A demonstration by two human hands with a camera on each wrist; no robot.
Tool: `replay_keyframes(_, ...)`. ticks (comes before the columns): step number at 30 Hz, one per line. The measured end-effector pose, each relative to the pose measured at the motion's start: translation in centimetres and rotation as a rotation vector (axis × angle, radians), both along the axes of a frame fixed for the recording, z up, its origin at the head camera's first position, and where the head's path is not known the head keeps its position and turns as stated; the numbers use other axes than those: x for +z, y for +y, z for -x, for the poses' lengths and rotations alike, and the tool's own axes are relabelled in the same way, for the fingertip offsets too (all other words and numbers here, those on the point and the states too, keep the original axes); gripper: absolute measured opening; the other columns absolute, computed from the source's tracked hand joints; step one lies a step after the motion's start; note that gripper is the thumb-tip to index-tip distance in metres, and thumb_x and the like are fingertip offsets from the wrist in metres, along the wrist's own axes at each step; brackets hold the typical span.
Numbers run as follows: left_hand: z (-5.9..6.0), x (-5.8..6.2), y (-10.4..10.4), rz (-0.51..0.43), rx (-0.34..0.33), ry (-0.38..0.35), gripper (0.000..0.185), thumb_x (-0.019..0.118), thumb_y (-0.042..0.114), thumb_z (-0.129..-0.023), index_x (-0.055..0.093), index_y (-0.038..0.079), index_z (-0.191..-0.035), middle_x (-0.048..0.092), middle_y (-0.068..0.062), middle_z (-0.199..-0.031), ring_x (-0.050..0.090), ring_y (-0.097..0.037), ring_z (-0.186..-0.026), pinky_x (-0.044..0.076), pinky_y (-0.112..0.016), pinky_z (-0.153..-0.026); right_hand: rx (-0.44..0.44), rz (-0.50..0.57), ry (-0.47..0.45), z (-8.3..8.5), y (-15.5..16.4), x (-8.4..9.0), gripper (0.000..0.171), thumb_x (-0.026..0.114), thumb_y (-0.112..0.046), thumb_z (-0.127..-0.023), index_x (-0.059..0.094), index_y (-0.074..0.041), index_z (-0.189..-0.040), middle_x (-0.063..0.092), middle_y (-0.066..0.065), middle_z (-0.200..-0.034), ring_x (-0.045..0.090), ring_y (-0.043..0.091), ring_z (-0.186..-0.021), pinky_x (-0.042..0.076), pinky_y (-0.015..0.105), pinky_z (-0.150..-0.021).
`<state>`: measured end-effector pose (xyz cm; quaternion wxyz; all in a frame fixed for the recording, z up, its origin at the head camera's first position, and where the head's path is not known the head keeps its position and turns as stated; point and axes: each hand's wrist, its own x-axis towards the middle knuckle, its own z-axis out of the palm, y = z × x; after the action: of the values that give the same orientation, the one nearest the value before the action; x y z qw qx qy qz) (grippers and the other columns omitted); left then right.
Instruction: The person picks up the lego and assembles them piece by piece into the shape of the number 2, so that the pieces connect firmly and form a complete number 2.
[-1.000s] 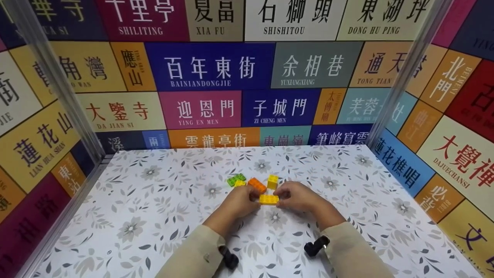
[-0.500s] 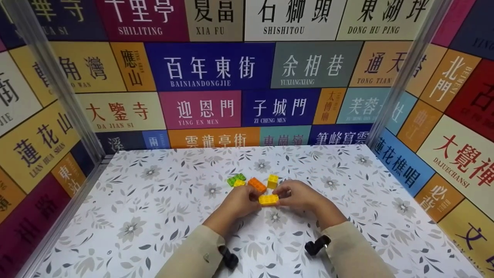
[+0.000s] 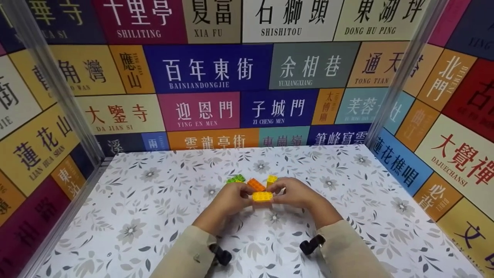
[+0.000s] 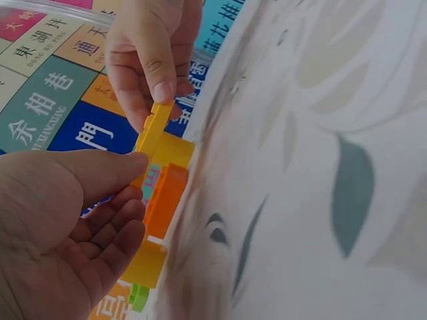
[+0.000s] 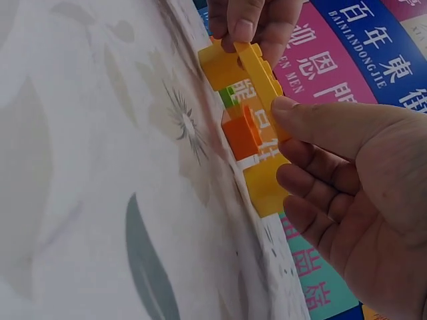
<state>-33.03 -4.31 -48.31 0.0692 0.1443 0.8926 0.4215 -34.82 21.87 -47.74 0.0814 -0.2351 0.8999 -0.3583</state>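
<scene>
1. The left hand pinches one end of a flat yellow brick between thumb and curled fingers.
2. The right hand pinches the other end the same way, so the brick hangs between both sets of fingertips, clear of the flowered tablecloth.
3. Just beyond the fingertips lie an orange brick and a small yellow block.
4. A green brick sits past the left fingers; it seems to touch another yellow piece, though the wrist views leave that unclear.
</scene>
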Motion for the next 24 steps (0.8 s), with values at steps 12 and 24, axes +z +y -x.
replay_keyframes(12,0.0,0.9,-2.2,0.017,-0.034,0.025,0.023,0.083,0.014,-0.09,0.082,0.016,-0.113,0.077,-0.003,-0.106,0.066,-0.015,-0.094,0.058,-0.036,-0.09,0.045,0.034,0.017,-0.1,-1.6,0.6,0.029,0.085,-0.022,-0.091,0.08,-0.017,-0.119,0.076,0.004,-0.116,0.067,0.025,-0.11,0.058,0.044,-0.095)
replay_keyframes(24,-0.2,0.3,-4.7,0.026,-0.04,-0.01,0.031,0.085,0.018,-0.09,0.081,0.022,-0.121,0.078,0.003,-0.106,0.066,-0.014,-0.093,0.057,-0.033,-0.087,0.038,0.004,-0.014,-0.1,-3.9,0.5,0.026,0.085,-0.024,-0.092,0.081,-0.021,-0.117,0.075,-0.002,-0.114,0.069,0.019,-0.109,0.06,0.042,-0.096)
